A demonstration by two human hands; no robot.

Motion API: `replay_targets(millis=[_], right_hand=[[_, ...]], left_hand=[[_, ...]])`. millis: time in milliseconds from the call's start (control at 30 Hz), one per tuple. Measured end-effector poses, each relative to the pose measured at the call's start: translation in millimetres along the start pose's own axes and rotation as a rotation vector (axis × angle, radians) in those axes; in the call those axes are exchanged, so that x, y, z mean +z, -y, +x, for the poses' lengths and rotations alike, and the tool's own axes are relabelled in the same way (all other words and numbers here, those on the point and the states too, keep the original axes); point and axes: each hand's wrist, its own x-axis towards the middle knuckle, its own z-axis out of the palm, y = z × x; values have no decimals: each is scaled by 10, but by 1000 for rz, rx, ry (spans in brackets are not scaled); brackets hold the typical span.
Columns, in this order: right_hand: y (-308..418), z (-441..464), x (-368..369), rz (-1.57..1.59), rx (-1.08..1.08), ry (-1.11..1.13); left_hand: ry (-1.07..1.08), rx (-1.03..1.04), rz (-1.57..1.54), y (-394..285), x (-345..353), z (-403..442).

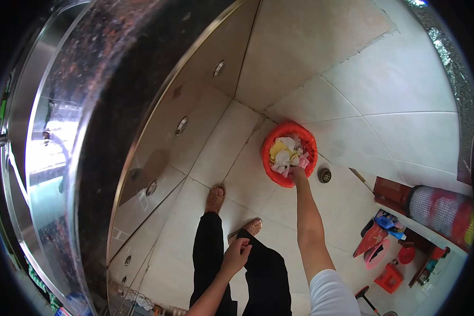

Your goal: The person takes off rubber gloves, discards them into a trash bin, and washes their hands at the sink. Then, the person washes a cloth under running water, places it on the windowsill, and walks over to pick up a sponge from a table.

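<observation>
A round trash bin (310, 138) lined with a red plastic bag stands on the tiled floor in the corner. Crumpled white, yellow and pinkish paper waste (283, 152) fills it. My right arm stretches down to it, and my right hand (298, 174) is at the near inner edge, against the waste. Its fingertips are hidden there, so what they hold, if anything, does not show. Close to my knee is my left hand (237, 256), its fingers curled in, with nothing visible in them.
A floor drain (325, 175) lies right of the bin. Cabinet panels (195, 100) and a dark stone counter edge (137, 58) rise on the left. At the lower right are a red dustpan (372, 239), a red plastic stool (389, 278) and a mesh-wrapped roll (437, 210). My feet in brown shoes (215, 198) are nearby.
</observation>
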Motion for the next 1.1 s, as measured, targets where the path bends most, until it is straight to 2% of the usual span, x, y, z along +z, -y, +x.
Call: replay_targets(millis=[67, 200, 267, 400, 567, 600, 667, 700, 733, 767, 833, 867, 933, 1000, 1067, 1100], right_hand=[[-66, 87, 22, 185, -45, 55], [188, -224, 45, 53, 57, 136], [378, -558, 34, 150, 100, 77], [479, -947, -212, 133, 64, -44], [447, -1317, -215, 0, -231, -164], [350, -1443, -169, 2, -224, -163], [-42, -1464, -363, -753, -464, -86], [-234, -1794, -372, -1070, -602, -103], [-362, -2217, -323, -1109, -585, 8], [-578, -2592, -338, -1249, -541, 11], [-749, -3463, -320, -1260, -288, 24], [-850, -3821, -381, -1207, -245, 15], [-877, -4522, -475, -1128, -118, 26], [-881, -5021, -607, -981, -23, 87], [-711, -5595, -572, -1015, 140, 191], [-735, -5782, -598, -1102, 37, 300]], left_hand=[[5, -2, -13, 19, 16, 40], [10, -34, -61, 42, 53, 2], [22, -39, -40, 56, 74, -7], [35, -66, -30, 186, 128, -16], [28, -59, -15, 204, 113, -10], [19, -61, -13, 206, 98, -37], [-11, -49, -20, 231, 67, -43], [-82, 72, 210, 264, 73, -71], [-161, 187, 439, 237, 52, -141], [-192, 191, 431, 145, -9, -231], [42, 246, 597, -92, -189, -390], [6, 254, 599, -199, -290, -495], [-55, 411, 647, -351, -474, -782], [-80, 391, 620, -362, -712, -991], [-43, 187, 629, -355, -972, -1245], [-52, 127, 611, -305, -1099, -1374]])
